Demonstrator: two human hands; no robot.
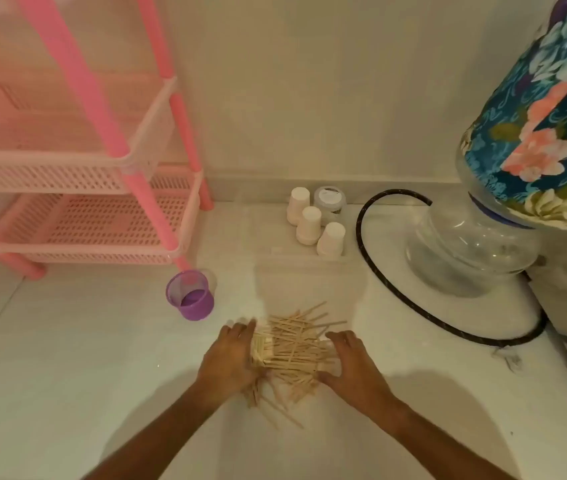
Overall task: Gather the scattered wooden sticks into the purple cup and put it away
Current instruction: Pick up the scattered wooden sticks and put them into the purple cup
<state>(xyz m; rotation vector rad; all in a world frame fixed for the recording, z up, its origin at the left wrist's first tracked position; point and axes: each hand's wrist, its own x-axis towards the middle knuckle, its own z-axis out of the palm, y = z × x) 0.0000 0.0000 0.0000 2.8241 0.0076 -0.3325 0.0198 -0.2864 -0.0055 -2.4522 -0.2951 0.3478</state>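
My left hand (pixel 228 360) stands on edge against the left side of the wooden sticks (pixel 296 344). Its fingers (pixel 242 332) are fairly straight and close together, pressing the heap rather than gripping it. My right hand (pixel 356 367) lies over the right side of the heap, spread and nearly flat, and it too only presses.

The sticks lie in a loose crisscross heap on the white floor (pixel 67 358) between my two hands. A few stragglers trail toward me past my left wrist.

The purple cup (pixel 192 296) stands upright, mouth up, beyond and to the left of the heap and apart from it. It is just beside the front leg of the pink rack (pixel 78 220). Bare floor runs between cup and heap, and spreads wide on my left.

Beyond the heap, near the wall, upturned paper cups (pixel 308 225) and a grey jar (pixel 330 200) stand together. On my right, a black hose (pixel 396 299) curves around the base of a clear water bottle (pixel 469 251), hemming that side.
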